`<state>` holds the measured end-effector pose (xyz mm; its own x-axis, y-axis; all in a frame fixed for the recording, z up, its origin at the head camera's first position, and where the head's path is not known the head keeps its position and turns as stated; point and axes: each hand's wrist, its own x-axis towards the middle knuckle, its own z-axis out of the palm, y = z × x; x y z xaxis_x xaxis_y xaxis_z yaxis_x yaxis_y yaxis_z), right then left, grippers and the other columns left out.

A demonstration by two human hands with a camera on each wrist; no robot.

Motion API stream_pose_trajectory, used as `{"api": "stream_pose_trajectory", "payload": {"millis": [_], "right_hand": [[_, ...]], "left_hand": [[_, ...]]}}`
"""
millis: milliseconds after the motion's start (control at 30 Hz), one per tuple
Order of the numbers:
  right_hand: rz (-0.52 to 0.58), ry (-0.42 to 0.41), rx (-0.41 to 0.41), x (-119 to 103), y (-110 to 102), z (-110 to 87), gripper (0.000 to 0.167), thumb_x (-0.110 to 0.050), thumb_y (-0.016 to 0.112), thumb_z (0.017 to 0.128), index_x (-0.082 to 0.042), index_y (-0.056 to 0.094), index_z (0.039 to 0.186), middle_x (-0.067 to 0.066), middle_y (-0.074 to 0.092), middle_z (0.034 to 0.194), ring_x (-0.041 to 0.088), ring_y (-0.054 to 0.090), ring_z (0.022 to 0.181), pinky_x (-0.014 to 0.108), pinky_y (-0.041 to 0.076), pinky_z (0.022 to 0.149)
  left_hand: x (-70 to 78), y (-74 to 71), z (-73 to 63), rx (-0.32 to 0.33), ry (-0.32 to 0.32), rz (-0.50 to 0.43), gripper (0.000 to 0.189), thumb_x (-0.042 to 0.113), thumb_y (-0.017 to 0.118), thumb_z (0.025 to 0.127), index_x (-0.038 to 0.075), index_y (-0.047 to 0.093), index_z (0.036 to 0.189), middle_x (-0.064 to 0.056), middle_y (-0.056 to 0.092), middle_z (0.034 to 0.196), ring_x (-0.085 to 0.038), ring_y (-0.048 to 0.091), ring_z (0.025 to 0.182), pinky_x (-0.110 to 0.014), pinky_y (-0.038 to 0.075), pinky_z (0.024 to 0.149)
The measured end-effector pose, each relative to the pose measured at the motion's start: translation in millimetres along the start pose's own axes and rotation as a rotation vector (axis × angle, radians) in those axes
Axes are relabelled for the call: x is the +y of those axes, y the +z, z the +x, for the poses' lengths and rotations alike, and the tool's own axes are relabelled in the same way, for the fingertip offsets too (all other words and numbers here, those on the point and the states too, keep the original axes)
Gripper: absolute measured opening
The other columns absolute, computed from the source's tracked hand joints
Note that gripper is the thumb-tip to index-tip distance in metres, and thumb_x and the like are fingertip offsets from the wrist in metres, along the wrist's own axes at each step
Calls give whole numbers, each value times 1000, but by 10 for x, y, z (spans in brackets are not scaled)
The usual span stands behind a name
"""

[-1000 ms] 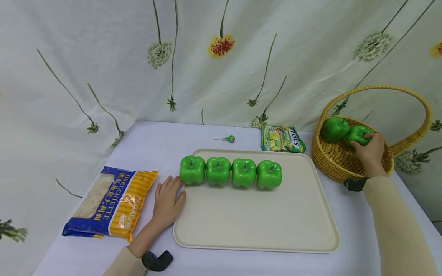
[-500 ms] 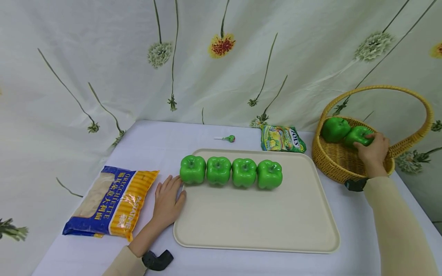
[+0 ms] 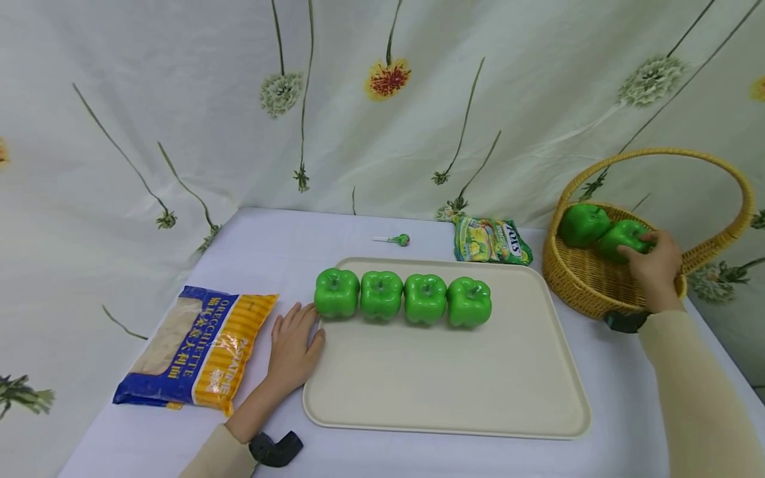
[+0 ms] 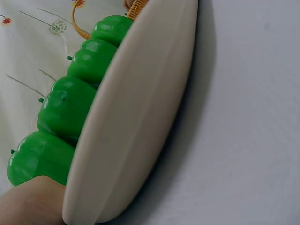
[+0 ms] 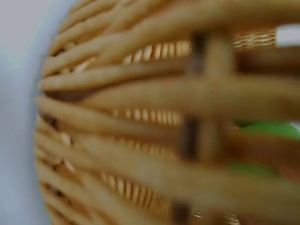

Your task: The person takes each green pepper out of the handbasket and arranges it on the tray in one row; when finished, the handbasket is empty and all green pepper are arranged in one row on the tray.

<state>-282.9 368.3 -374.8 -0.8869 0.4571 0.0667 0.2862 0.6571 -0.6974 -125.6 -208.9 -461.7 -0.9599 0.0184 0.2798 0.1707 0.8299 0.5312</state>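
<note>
Inside the wicker basket (image 3: 570, 285), at the right of the head view, two glossy green bell peppers sit side by side. My right hand (image 3: 657, 265) reaches over the near rim, thumb and fingertips on the right-hand pepper (image 3: 618, 240); the left-hand pepper (image 3: 582, 224) touches it. Four-lobed peppers also stand in a row along the back of the beige tray (image 3: 454, 385). My left hand (image 3: 293, 348) lies flat at the tray's left edge, fingers extended, fingertips beside the leftmost pepper (image 3: 337, 293). Woven strands (image 5: 140, 93) nearly fill the right wrist view, with green showing through gaps.
A blue and yellow pasta bag (image 3: 200, 352) lies left of my left forearm. Behind the tray are a lollipop (image 3: 402, 239) and a green candy bag (image 3: 491, 241). The basket's tall handle (image 3: 657, 154) arches above the peppers. A flowered cloth (image 3: 358, 133) hangs behind the table.
My right hand has shifted slightly right across the pepper in the basket, and more of that pepper shows. My left hand and the row on the tray stay put; the head view has drifted slightly.
</note>
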Motion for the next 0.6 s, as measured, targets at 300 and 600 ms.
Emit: {"api": "stream_pose_trajectory", "payload": {"millis": [300, 600], "right_hand": [[0, -41, -91, -10, -201, -109, 66, -39, 52, 97, 8, 32, 138, 33, 31, 147, 42, 43, 117, 34, 43, 74], [81, -25, -73, -40, -379, -406, 24, -43, 55, 95, -40, 38, 110, 26, 25, 154, 44, 38, 131, 16, 36, 68]], "left_hand": [[-6, 7, 1, 4, 2, 8, 45, 11, 52, 93, -5, 51, 135, -25, 48, 143, -46, 27, 141, -67, 6, 114], [13, 20, 2, 99, 65, -1, 40, 10, 52, 89, -7, 57, 125, -26, 54, 134, -50, 35, 134, -69, 13, 109]]}}
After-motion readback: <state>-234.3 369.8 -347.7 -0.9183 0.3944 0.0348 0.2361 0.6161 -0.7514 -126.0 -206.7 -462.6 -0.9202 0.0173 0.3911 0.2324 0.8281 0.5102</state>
